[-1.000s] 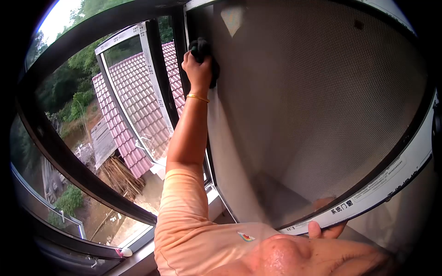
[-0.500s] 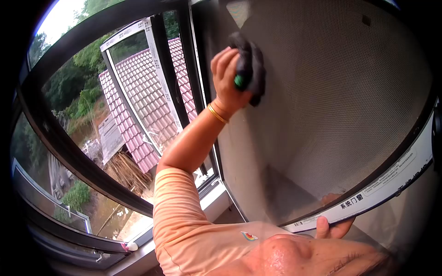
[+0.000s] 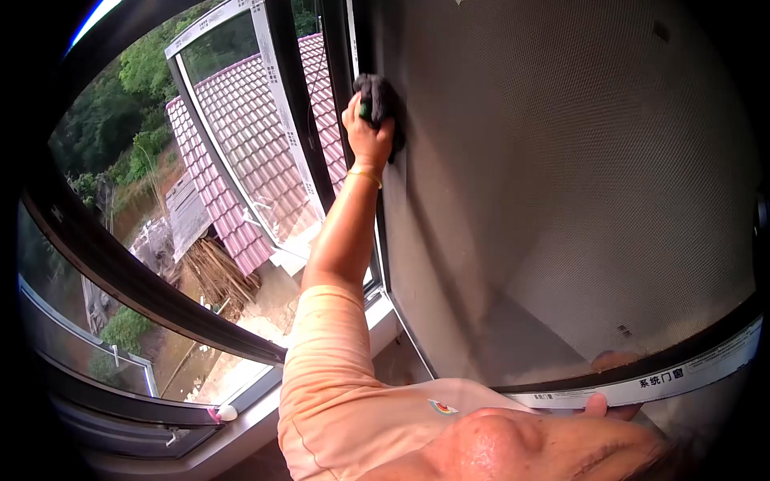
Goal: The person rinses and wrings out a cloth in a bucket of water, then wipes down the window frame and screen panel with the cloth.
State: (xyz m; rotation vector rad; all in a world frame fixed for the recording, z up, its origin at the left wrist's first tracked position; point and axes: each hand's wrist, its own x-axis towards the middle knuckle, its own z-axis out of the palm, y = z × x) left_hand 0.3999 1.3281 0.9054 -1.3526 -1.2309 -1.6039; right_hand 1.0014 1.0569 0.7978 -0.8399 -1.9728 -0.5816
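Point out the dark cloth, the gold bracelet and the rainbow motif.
Dark cloth [image 3: 382,93], head view: its upper part.
Gold bracelet [image 3: 366,175], head view: middle of the band.
Rainbow motif [image 3: 442,407], head view: its centre.

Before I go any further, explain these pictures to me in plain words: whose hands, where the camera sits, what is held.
There is no machine here: a person works with two bare hands. The single view comes from a camera worn on the head, looking forward and down.

The left hand reaches up, holding what looks like a dark cloth, apparently against the left edge of a large mesh panel. The right hand is at the white printed strip along the panel's lower edge; most of that hand is hidden. Nothing lies on a tabletop here. To the left, beyond the window, is a tiled roof.
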